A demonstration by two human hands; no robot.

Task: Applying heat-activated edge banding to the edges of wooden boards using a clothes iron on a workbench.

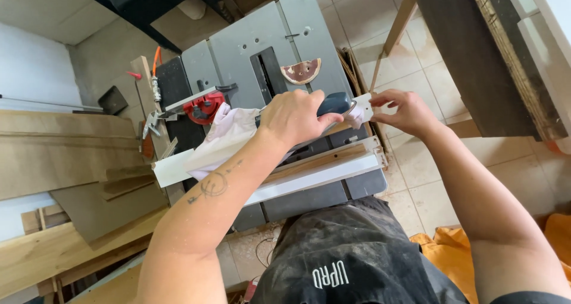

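My left hand [292, 118] clamped the dark sander [334, 103], while my right hand [399, 110] pinched the stiff, light white trim strip [364, 109] at its end.

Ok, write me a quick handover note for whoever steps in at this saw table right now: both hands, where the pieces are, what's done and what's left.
Left hand: grip closed on top of a dark blue hand power tool, pressing it onto the white trim strip lying across the grey table saw.
Right hand: pinching the strip's far end at the table's right edge, steadying it.
A white cloth lies on the strip beside the left wrist. A worn sanding sheet sits on the saw top.
Done: cannot tell how much of the strip has been worked.
Left: the stretch under the cloth looks untouched, probably.
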